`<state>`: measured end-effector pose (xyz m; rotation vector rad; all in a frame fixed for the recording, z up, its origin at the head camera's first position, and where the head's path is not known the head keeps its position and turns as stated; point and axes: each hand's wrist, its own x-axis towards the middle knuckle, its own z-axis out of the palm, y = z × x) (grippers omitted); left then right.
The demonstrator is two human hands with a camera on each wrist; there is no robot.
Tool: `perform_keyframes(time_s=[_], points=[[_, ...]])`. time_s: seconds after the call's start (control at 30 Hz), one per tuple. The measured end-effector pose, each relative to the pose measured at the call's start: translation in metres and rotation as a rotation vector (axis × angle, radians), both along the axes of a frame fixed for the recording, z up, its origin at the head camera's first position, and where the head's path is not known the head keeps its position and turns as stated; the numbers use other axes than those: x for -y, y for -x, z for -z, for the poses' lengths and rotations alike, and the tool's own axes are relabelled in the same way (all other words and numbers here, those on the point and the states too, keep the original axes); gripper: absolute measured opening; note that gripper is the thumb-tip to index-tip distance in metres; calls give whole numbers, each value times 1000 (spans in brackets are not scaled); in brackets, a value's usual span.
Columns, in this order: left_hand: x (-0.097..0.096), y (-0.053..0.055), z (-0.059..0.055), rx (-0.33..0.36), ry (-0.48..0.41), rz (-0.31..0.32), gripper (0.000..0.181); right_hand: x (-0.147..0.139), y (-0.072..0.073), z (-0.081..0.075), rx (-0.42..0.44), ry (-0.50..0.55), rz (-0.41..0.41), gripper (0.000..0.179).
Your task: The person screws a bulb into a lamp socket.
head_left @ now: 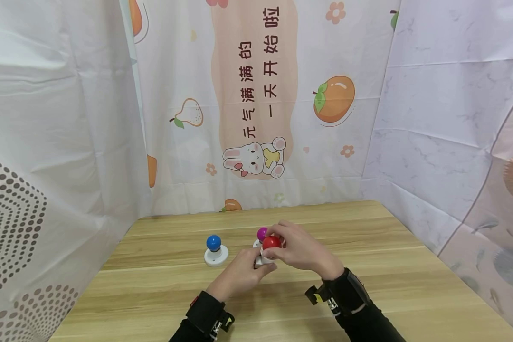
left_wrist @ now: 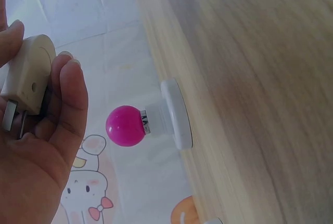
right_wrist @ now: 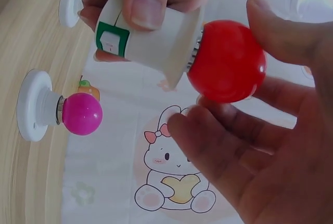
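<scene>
My left hand (head_left: 239, 274) grips a white plug-in lamp socket (right_wrist: 158, 44), its thumb lying along the body. A small green-framed switch (right_wrist: 112, 40) shows on the socket's side, and metal prongs (left_wrist: 10, 116) stick out at its base. In the socket's mouth sits a red light bulb (right_wrist: 226, 62), with some metal thread visible at the joint. Around this bulb curl the thumb and fingers of my right hand (head_left: 303, 249); how firmly they touch it is unclear. Both hands are raised above the table.
On the wooden table (head_left: 154, 294), a blue bulb (head_left: 213, 242) stands upright in a round white base (head_left: 216, 257) to the left. A magenta bulb (left_wrist: 126, 126) in a similar base (left_wrist: 178, 114) stands behind my hands. Printed curtains (head_left: 175, 156) enclose the back and sides.
</scene>
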<state>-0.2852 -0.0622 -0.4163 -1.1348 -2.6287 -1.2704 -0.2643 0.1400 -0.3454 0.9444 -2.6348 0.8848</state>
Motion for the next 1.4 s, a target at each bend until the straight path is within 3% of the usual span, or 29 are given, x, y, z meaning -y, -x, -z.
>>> perform_keyframes(time_s=[0.13,0.37,0.5,0.63,1.13,1.4], points=[[-1,0,0,-10,-4,4,28,-4,3,0,13,19,-58,47],[-1,0,-1,-1,-7,6,35,-15,4,-6,147,78,-266,55],[-1,-1,-2,3,-3,3,38,-18,3,-6,142,60,-314,55],[0,-2,-2,-4,-5,6,37,-20,4,-6,105,30,-310,52],[-1,-1,0,-5,3,12,34,-17,4,-5,147,29,-246,45],[0,0,0,11,12,3,35,-13,4,-4,125,8,-192,43]])
